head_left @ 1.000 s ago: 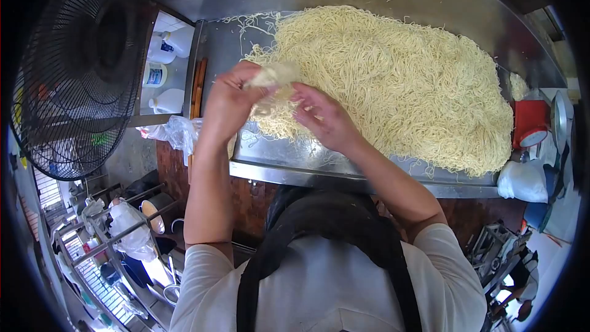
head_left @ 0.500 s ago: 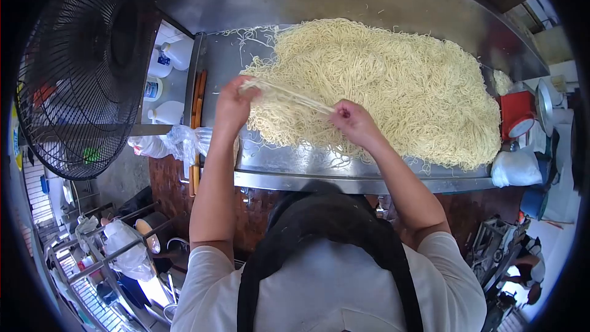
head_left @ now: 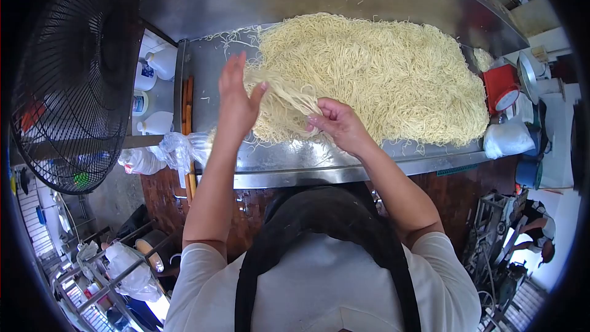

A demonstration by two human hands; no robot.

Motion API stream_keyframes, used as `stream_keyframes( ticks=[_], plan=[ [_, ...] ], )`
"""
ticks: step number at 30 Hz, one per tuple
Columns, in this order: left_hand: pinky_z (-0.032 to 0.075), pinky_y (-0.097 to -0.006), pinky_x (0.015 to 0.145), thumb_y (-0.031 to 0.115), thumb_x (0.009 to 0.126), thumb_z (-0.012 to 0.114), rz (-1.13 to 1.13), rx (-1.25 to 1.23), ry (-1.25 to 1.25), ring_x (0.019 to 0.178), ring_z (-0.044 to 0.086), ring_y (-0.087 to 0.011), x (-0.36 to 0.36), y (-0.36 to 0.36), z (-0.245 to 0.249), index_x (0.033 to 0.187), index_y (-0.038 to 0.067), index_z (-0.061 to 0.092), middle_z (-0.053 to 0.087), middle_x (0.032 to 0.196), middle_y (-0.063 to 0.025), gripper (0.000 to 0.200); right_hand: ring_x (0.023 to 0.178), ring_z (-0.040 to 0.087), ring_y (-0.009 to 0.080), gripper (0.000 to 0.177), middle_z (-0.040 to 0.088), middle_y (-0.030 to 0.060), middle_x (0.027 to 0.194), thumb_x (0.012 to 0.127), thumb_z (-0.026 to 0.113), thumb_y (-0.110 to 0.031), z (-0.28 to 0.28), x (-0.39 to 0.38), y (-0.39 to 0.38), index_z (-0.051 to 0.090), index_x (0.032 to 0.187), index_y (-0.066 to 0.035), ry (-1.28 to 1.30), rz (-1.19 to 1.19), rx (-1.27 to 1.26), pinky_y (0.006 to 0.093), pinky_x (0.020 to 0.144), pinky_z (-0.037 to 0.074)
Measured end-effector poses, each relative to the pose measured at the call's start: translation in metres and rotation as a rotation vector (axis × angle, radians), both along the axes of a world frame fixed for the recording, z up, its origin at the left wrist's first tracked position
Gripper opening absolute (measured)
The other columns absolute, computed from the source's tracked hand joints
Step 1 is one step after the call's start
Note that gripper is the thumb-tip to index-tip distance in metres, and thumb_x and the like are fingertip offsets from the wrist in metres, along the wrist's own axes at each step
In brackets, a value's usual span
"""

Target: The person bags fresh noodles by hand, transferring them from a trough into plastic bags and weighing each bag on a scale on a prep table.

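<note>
A wide heap of pale yellow noodles (head_left: 381, 80) covers much of the steel table (head_left: 270, 169). Over the heap's left end, my right hand (head_left: 341, 124) grips a loose bundle of noodles (head_left: 292, 95) between thumb and fingers. The bundle stretches leftward toward my left hand (head_left: 238, 95), which is open with its fingers extended and thumb apart, beside the bundle's left end.
A large black fan (head_left: 67, 80) stands at left, near white jugs (head_left: 161, 64) and wooden rods (head_left: 187, 104). At the table's right end are a red scale (head_left: 501, 89) and a white plastic bag (head_left: 509, 140). Another person (head_left: 538, 230) is at far right.
My left hand has opened from its grip on the noodle strands, fingers now extended. My right hand has moved a little left and down, and the taut strands are now a looser bundle.
</note>
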State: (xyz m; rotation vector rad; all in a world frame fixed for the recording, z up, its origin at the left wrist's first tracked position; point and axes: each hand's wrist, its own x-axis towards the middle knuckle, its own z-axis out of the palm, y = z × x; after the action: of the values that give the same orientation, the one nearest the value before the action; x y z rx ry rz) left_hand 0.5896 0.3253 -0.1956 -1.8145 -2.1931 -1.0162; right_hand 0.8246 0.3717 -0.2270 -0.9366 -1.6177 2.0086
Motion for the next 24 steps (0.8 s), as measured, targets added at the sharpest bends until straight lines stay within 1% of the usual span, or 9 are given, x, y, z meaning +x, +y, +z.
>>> stream_keyframes(
  ticks=[3, 5, 8, 11, 12, 15, 16, 19, 24],
  plan=[
    [0.041, -0.0411, 0.105, 0.030, 0.096, 0.065, 0.034, -0.512, -0.623, 0.120, 0.055, -0.0376, 0.043, -0.028, -0.013, 0.136, 0.002, 0.051, 0.061, 0.124, -0.0216, 0.051, 0.089, 0.066, 0.0133, 0.029, 0.070, 0.0072, 0.102, 0.097, 0.061, -0.007, -0.002, 0.002, -0.001, 0.059, 0.125, 0.000, 0.199, -0.041, -0.254, 0.0273, 0.074, 0.054],
    [0.043, -0.0413, 0.103, 0.034, 0.095, 0.066, -0.231, -0.789, -1.032, 0.115, 0.058, -0.0414, 0.053, -0.038, -0.044, 0.130, 0.001, 0.055, 0.059, 0.124, -0.0245, 0.049, 0.094, 0.067, 0.0150, 0.034, 0.070, 0.0090, 0.108, 0.096, 0.061, -0.004, -0.007, 0.005, 0.000, 0.057, 0.130, 0.000, 0.237, -0.049, -0.333, 0.0283, 0.077, 0.056],
    [0.043, -0.0409, 0.103, 0.035, 0.094, 0.066, -0.306, -0.669, -1.256, 0.113, 0.059, -0.0395, 0.068, -0.047, -0.077, 0.125, 0.002, 0.060, 0.063, 0.119, -0.0219, 0.045, 0.097, 0.068, 0.0176, 0.038, 0.070, 0.0122, 0.111, 0.095, 0.059, -0.001, -0.011, 0.016, 0.008, 0.054, 0.133, 0.001, 0.186, -0.108, -0.347, 0.0300, 0.079, 0.057],
    [0.042, -0.0383, 0.104, 0.033, 0.095, 0.064, -0.367, -0.428, -0.430, 0.111, 0.060, -0.0359, 0.072, -0.046, -0.076, 0.121, 0.004, 0.063, 0.065, 0.116, -0.0187, 0.039, 0.097, 0.068, 0.0190, 0.039, 0.070, 0.0148, 0.111, 0.094, 0.059, 0.001, 0.001, 0.028, 0.025, 0.052, 0.132, 0.003, 0.171, -0.223, -0.364, 0.0304, 0.079, 0.057],
    [0.043, -0.0351, 0.101, 0.026, 0.095, 0.065, -0.344, -0.362, -0.277, 0.108, 0.062, -0.0264, 0.070, -0.038, -0.077, 0.120, 0.004, 0.062, 0.066, 0.110, -0.0151, 0.034, 0.098, 0.068, 0.0193, 0.041, 0.069, 0.0152, 0.112, 0.094, 0.059, 0.002, 0.002, 0.032, 0.032, 0.051, 0.134, 0.003, 0.201, -0.230, -0.352, 0.0303, 0.079, 0.058],
    [0.050, -0.0358, 0.092, 0.024, 0.098, 0.060, -0.306, -0.633, -0.686, 0.094, 0.066, -0.0218, 0.062, -0.022, -0.060, 0.119, 0.002, 0.060, 0.068, 0.098, -0.0127, 0.030, 0.101, 0.068, 0.0189, 0.045, 0.067, 0.0148, 0.118, 0.095, 0.059, -0.001, 0.009, 0.033, 0.043, 0.046, 0.138, 0.003, 0.252, -0.254, -0.245, 0.0292, 0.083, 0.056],
    [0.053, -0.0347, 0.080, 0.022, 0.102, 0.054, -0.303, -0.578, -0.915, 0.081, 0.066, -0.0191, 0.068, -0.019, -0.056, 0.116, 0.000, 0.056, 0.067, 0.088, -0.0114, 0.026, 0.101, 0.068, 0.0186, 0.045, 0.067, 0.0149, 0.119, 0.096, 0.060, -0.004, 0.007, 0.031, 0.047, 0.046, 0.138, 0.003, 0.230, -0.226, -0.155, 0.0287, 0.084, 0.055],
    [0.053, -0.0315, 0.076, 0.018, 0.104, 0.050, -0.401, -0.273, -1.613, 0.078, 0.066, -0.0173, 0.089, -0.008, -0.032, 0.112, -0.001, 0.053, 0.067, 0.088, -0.0112, 0.021, 0.098, 0.067, 0.0171, 0.043, 0.068, 0.0138, 0.113, 0.097, 0.063, -0.014, -0.014, 0.033, 0.046, 0.049, 0.134, 0.003, -0.064, -0.124, 0.009, 0.0275, 0.086, 0.052],
    [0.053, -0.0279, 0.076, 0.008, 0.098, 0.057, -0.108, -0.504, -1.495, 0.083, 0.067, -0.0151, 0.108, -0.010, -0.069, 0.110, -0.002, 0.054, 0.068, 0.094, -0.0102, 0.017, 0.081, 0.065, 0.0132, 0.027, 0.068, 0.0072, 0.088, 0.094, 0.068, -0.022, -0.050, 0.027, 0.029, 0.065, 0.105, 0.003, -0.157, 0.071, -0.156, 0.0274, 0.078, 0.052]
  ],
)
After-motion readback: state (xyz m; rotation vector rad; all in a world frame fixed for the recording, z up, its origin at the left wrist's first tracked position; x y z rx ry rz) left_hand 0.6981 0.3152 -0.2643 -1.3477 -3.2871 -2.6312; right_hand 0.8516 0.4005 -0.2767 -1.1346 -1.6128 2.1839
